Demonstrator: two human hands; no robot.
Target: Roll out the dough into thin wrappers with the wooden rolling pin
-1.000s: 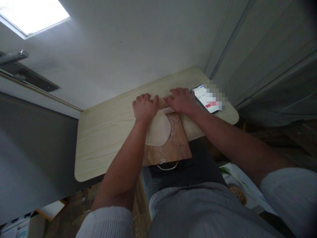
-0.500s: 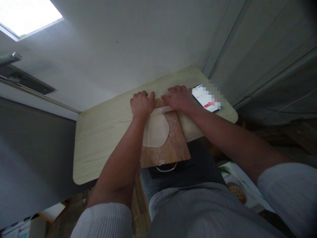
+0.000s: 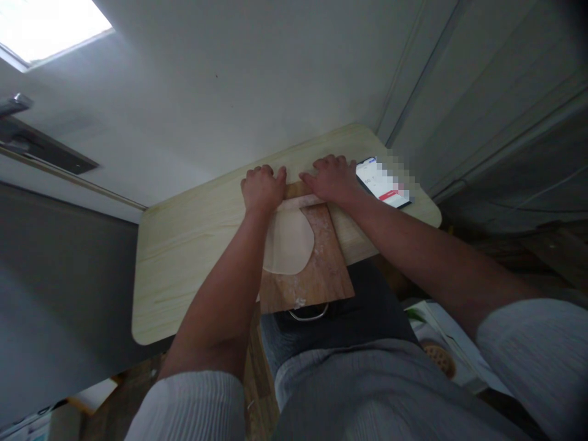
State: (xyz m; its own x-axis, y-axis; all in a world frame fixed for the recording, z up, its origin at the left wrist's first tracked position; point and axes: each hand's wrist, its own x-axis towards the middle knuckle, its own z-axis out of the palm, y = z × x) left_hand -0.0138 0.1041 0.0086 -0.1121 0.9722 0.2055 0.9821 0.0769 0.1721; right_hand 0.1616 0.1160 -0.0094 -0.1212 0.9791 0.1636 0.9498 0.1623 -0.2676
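On a wooden board (image 3: 316, 278) lies a flat, rounded sheet of pale dough (image 3: 289, 242). Across the dough's far side runs a pale rolling pin (image 3: 304, 201). My left hand (image 3: 263, 190) is closed over the pin's left end, its thumb towards the middle. Over the right end, my right hand (image 3: 334, 179) is curled, fingers pointing away from me. Both palms hide the pin's ends. White flour smudges mark the board's near and right parts.
The board rests on a light wood table (image 3: 184, 251) and overhangs its near edge. A lit phone (image 3: 379, 180) lies just right of my right hand. Beyond the table stands a pale door with a metal handle (image 3: 16, 104). A metal loop (image 3: 309, 313) shows under the board.
Both hands and the rolling pin have shifted very slightly, and more of the pin's straight edge shows. The dough keeps its shape. My view has tilted a little.
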